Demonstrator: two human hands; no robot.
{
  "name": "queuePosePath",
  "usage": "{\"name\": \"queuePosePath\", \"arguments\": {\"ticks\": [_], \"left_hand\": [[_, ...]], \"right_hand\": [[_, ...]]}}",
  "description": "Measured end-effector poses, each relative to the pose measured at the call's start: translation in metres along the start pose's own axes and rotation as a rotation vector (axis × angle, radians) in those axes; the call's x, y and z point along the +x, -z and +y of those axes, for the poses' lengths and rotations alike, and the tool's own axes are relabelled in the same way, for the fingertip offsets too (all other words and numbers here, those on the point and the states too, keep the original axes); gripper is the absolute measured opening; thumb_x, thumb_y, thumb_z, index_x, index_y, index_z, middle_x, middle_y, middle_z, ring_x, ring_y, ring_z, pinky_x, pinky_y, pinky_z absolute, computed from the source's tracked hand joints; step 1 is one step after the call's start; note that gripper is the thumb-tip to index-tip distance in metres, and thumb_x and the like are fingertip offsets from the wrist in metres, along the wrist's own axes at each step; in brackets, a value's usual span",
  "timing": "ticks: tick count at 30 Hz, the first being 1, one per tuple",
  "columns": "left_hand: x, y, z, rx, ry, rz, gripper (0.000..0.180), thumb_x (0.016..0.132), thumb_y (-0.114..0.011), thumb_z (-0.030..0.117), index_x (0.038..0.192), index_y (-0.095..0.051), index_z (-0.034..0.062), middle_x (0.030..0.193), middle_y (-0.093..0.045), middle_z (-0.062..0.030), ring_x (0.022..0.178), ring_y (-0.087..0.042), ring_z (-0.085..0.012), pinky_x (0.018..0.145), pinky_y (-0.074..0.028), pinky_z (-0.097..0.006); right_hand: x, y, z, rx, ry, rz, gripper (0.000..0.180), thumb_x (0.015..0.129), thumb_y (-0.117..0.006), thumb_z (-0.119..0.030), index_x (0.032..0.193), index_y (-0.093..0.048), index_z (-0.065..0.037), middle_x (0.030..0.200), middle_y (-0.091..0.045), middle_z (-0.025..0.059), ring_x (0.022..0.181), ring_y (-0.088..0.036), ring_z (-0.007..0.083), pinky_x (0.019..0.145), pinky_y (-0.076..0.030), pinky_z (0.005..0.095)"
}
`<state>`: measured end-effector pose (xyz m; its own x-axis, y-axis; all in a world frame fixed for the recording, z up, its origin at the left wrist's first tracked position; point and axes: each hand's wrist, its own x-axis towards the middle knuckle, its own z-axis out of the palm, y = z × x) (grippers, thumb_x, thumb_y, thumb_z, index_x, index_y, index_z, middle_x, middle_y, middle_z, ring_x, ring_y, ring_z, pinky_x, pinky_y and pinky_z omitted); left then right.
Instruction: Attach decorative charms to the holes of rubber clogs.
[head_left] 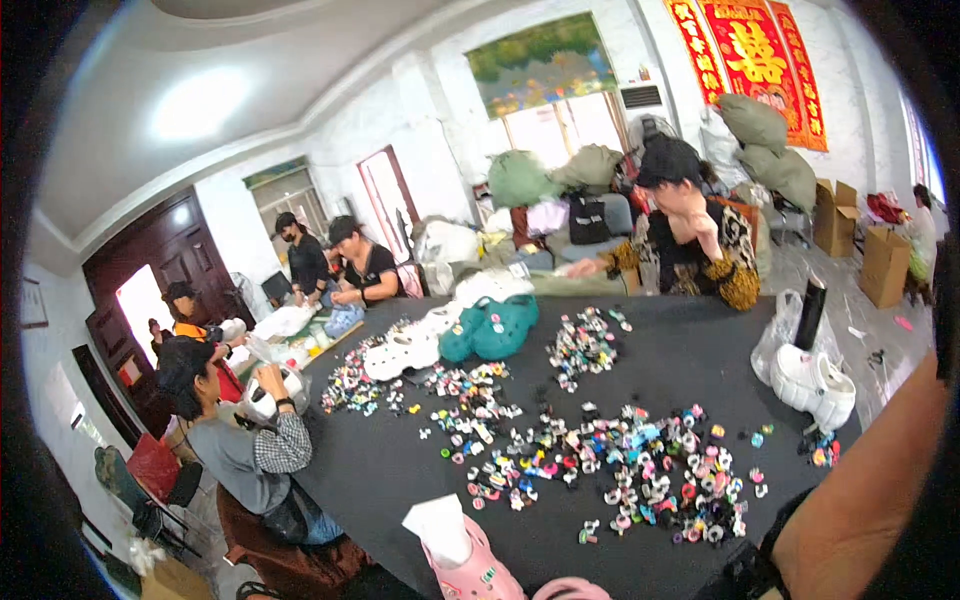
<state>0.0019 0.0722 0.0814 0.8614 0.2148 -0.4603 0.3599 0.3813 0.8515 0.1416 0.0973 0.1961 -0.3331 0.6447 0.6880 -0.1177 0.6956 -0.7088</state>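
My right forearm (pixel 865 490) rises large at the lower right, its hand outside the picture. My left hand and arm do not show. Close to me at the bottom edge stands a pink clog (pixel 480 566) with white paper (pixel 440 530) sticking up from it. Part of a second pink clog (pixel 572 590) lies beside it. Many small colourful shoe charms (pixel 650 470) are spread over the black tabletop (pixel 370 480). Behind them sit teal clogs (pixel 490 328) and white clogs (pixel 408 345).
At the table's right edge a white chunky clog (pixel 815 385) stands by a clear plastic bag (pixel 775 340) and a black cylinder (pixel 812 310). A co-worker (pixel 255 430) at the left handles a white clog; another person (pixel 690 220) sits opposite. Sacks (pixel 520 178) and cartons (pixel 885 265) stand behind.
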Motion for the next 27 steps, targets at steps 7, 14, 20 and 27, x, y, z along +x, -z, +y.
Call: {"name": "queuePosePath", "arguments": {"ticks": [7,14,20,27], "left_hand": [[-0.007,0.008,-0.013,-0.016,-0.022,-0.046,0.015,0.087,-0.064,0.019,0.094,-0.061,0.0054,0.083,-0.06,-0.0004,0.076,-0.055,-0.0067,0.07,-0.044,-0.021],[-0.01,-0.005,-0.009,-0.022,0.005,-0.088,0.014,0.087,-0.065,0.02,0.088,-0.061,0.0062,0.078,-0.059,0.0001,0.072,-0.054,-0.0061,0.065,-0.044,-0.02],[-0.012,-0.017,-0.014,-0.035,0.027,-0.144,0.015,0.088,-0.065,0.021,0.083,-0.062,0.0069,0.074,-0.058,0.0006,0.068,-0.053,-0.0056,0.062,-0.043,-0.02],[-0.01,-0.013,-0.019,0.22,0.15,-0.12,0.037,0.086,-0.068,0.039,0.069,-0.062,0.0075,0.057,-0.049,0.0068,0.049,-0.042,-0.0019,0.041,-0.031,-0.02]], "right_hand": [[-0.005,-0.001,0.005,-0.032,0.001,-0.016,0.046,0.08,-0.069,-0.031,0.113,-0.054,-0.002,0.115,-0.057,0.0148,0.106,-0.054,0.0272,0.086,-0.038,0.0383],[-0.006,-0.008,-0.003,-0.055,0.015,-0.004,0.04,0.08,-0.07,-0.03,0.108,-0.057,-0.004,0.111,-0.059,0.013,0.101,-0.055,0.026,0.082,-0.039,0.0377],[-0.007,-0.013,-0.016,-0.118,0.062,0.01,0.035,0.079,-0.07,-0.03,0.104,-0.06,-0.006,0.107,-0.06,0.0115,0.097,-0.056,0.025,0.078,-0.04,0.0372],[-0.005,-0.008,-0.045,-0.276,0.161,0.031,0.03,0.078,-0.071,-0.029,0.098,-0.063,-0.008,0.102,-0.062,0.0097,0.092,-0.058,0.0238,0.074,-0.041,0.0367]]}}
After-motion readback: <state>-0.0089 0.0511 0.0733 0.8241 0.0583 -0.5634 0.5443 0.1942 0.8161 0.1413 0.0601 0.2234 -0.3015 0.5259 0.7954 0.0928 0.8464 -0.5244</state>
